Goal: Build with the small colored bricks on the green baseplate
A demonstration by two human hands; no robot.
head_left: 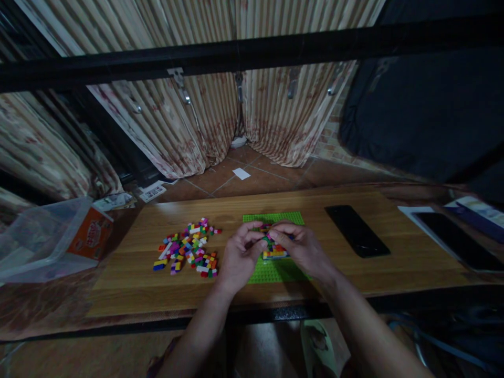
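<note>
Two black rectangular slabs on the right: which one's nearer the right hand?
The black glossy slab directly on the brown wooden board; the other black slab lies farther right, overlapping a white sheet.

The baseplate (275,274) lies on the tabletop (165,299), with a brick build (276,254) on it. Left of the baseplate is a loose heap of bricks (192,247); farther left stands a tub (39,241). Right of the baseplate lies a phone (356,231), then, farther right, a flat device (457,239) partly over a sheet (411,210). Behind the baseplate, a card (241,174) lies on the floor (214,178), with curtains (283,121) hanging beyond it.
</note>
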